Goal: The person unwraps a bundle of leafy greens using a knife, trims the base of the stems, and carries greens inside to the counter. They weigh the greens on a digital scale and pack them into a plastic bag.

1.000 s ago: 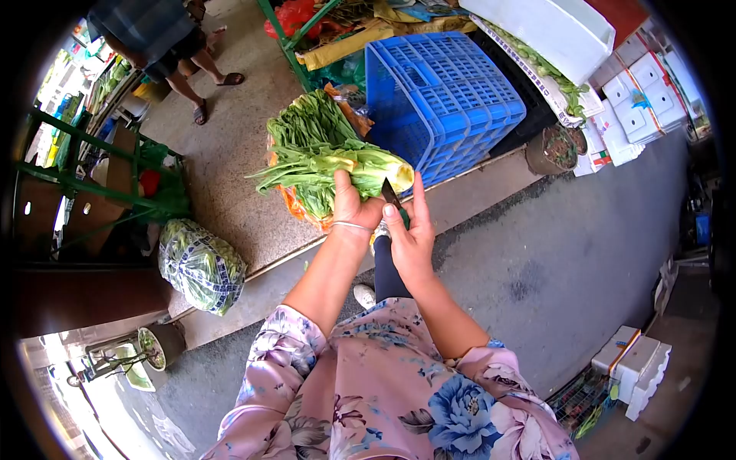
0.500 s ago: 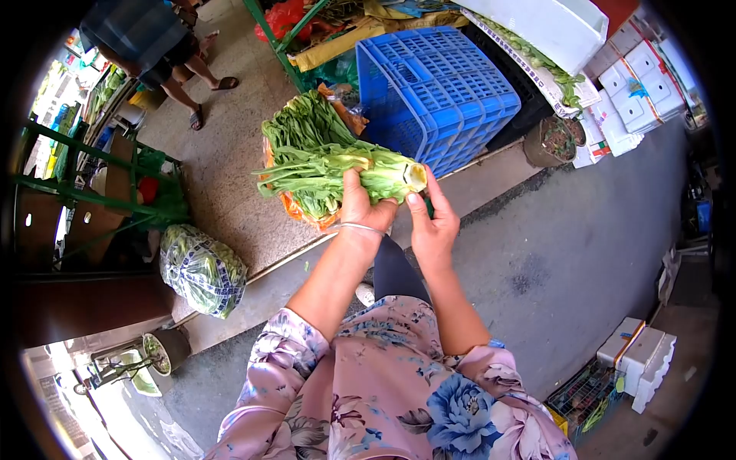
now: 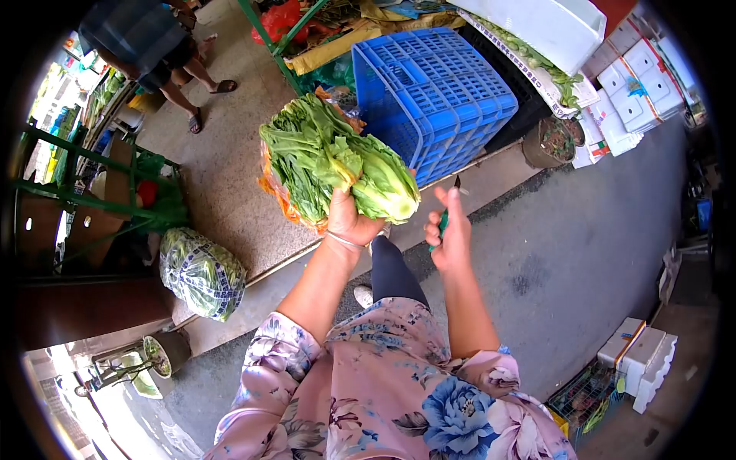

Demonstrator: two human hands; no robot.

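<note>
My left hand [image 3: 353, 221] is closed around a head of leafy lettuce [image 3: 383, 180], thumb on top, with the pale stem end pointing right. More leafy greens [image 3: 295, 153] lie directly behind it, with orange plastic [image 3: 280, 201] showing at their edge. To the right, apart from the lettuce, my right hand [image 3: 452, 241] is closed on a small knife [image 3: 444, 221]. Its green handle shows between the fingers, and the short blade points up past the fingertips. A bracelet circles my left wrist.
Beyond the greens, a blue plastic crate [image 3: 452, 100] lies on its side on the raised ledge. A wrapped bundle of vegetables [image 3: 203, 272] sits at left beside a green metal rack [image 3: 92, 201]. Another person [image 3: 146, 46] stands at upper left. White foam boxes [image 3: 640, 77] are at upper right.
My right hand has moved away from the stem end, down and right, and the knife now shows in it. The lettuce has turned, its stem end now lower and pale.
</note>
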